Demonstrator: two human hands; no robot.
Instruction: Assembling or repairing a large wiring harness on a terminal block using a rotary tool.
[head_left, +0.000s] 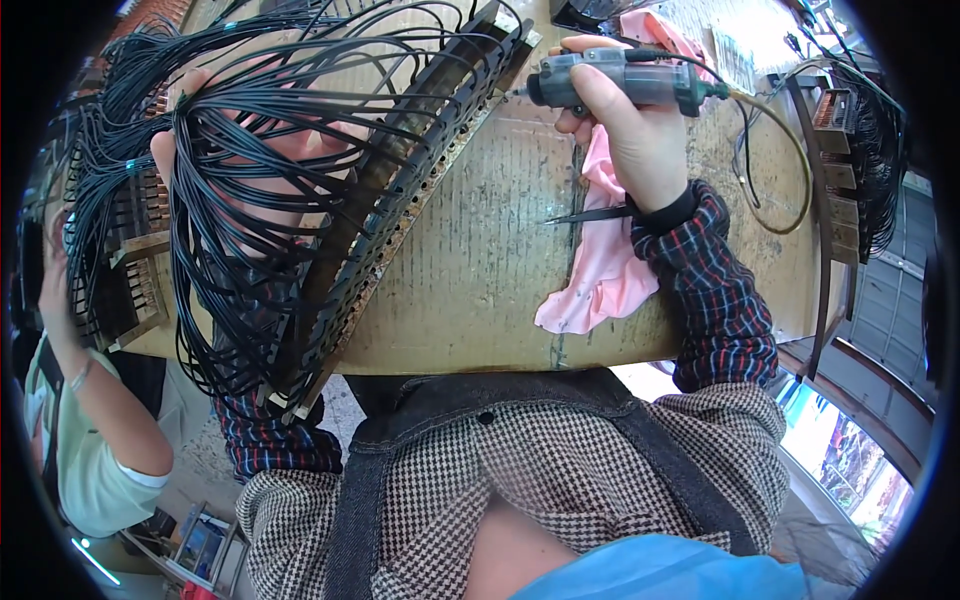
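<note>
My left hand (285, 165) is behind a bundle of thin black wires (235, 125), gathered between its fingertips and thumb. Most of that hand is hidden by the strands. The wires run into a long dark slotted rack (390, 190), which lies slanted on the table with a row of copper-coloured spots along its right edge. In my right hand (640, 145) is a grey cylindrical power tool (625, 80) with a cord at its back end. Its thin tip points left, close to the upper end of the rack; contact cannot be made out.
A pink cloth (605, 275) lies under my right wrist, with a dark pointed tool (588, 215) across it. More wired racks stand at left (140, 285) and right (838, 180). The tool's hose (800, 190) loops right. A co-worker's arm (110, 400) is at left.
</note>
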